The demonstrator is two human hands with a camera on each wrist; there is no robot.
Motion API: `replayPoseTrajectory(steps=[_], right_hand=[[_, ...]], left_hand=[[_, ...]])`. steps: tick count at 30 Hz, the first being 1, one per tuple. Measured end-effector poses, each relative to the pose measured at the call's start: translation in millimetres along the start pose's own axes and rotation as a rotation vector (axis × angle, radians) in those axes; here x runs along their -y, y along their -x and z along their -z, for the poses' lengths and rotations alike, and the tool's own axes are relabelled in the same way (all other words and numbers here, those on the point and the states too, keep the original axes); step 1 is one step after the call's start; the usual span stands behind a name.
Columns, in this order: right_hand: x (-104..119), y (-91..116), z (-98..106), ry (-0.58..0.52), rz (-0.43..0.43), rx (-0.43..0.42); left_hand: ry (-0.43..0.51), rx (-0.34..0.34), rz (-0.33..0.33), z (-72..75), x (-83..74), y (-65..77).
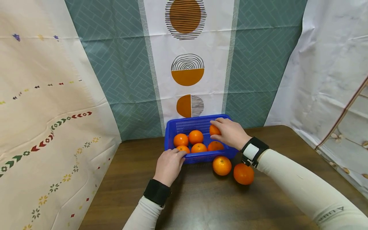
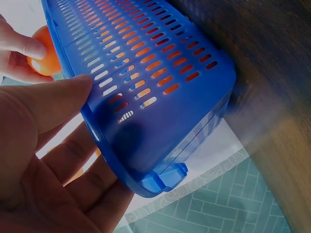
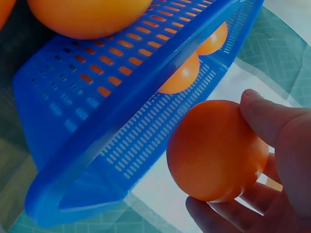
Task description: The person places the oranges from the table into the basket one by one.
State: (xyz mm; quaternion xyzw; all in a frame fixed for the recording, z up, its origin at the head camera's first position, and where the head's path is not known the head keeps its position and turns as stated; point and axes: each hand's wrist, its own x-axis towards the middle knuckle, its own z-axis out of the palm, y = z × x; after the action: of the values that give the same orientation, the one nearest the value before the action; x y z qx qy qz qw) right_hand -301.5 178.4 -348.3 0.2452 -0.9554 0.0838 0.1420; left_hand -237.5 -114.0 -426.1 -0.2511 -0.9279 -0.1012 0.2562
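A blue plastic basket (image 1: 198,158) with slotted walls stands at the back of the table, with several oranges (image 1: 195,136) in it. My left hand (image 1: 169,164) grips its near rim toward the left corner; in the left wrist view the thumb presses the outer wall and the fingers reach over the rim. Above the right part of the basket, my right hand (image 1: 231,132) holds another orange (image 3: 218,150) between thumb and fingers. Two oranges lie outside on the table: one (image 1: 222,165) close to the basket's front wall, the other (image 1: 243,173) below the right wrist.
The brown wooden table (image 1: 212,201) reaches forward to a patterned green and white cloth (image 1: 123,64) hung behind the basket. A pale printed cloth (image 1: 57,134) hangs at the left, and a white one (image 1: 325,80) at the right.
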Motion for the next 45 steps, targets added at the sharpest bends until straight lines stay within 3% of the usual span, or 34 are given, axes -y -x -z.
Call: replayPoseTrajectory(steps=[32, 45], right_hand=[[10, -36, -18, -0.014, -0.072, 0.081], [-5, -46, -33, -0.01, -0.113, 0.089]], left_hand=[[-0.003, 0.011, 0.021, -0.4, -0.2, -0.5], [-0.006, 0.02, 0.027, -0.1, -1.0, -0.9]])
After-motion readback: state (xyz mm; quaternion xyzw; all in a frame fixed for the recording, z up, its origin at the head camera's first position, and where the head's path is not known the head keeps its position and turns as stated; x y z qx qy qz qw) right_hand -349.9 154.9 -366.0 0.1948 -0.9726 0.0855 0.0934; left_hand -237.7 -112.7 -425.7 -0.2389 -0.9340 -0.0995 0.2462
